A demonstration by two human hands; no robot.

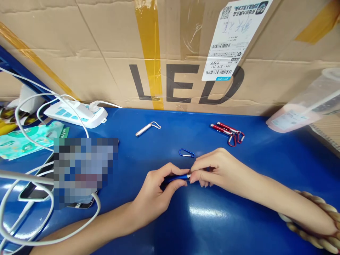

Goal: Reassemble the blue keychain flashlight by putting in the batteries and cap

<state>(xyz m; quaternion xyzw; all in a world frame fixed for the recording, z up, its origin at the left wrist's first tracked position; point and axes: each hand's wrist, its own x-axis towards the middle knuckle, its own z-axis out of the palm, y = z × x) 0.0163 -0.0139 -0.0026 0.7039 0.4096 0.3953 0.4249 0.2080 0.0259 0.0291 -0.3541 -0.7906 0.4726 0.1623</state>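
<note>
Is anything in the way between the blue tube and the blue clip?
Only fingers: the left hand has its forefinger along the far side of the blue tube, toward the blue clip. The right hand is at its silvery end. Nothing else visible intervenes.

A silver-tipped blue tube (177, 177) lies sideways between the fingers (182, 171).

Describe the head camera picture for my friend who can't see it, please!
A person's left grip holds a small blue tube while the right grip pinches its silvery end, over a blue table. Beyond lie a blue clip, a silver tube and two red tubes, before a cardboard box marked LED.
</note>
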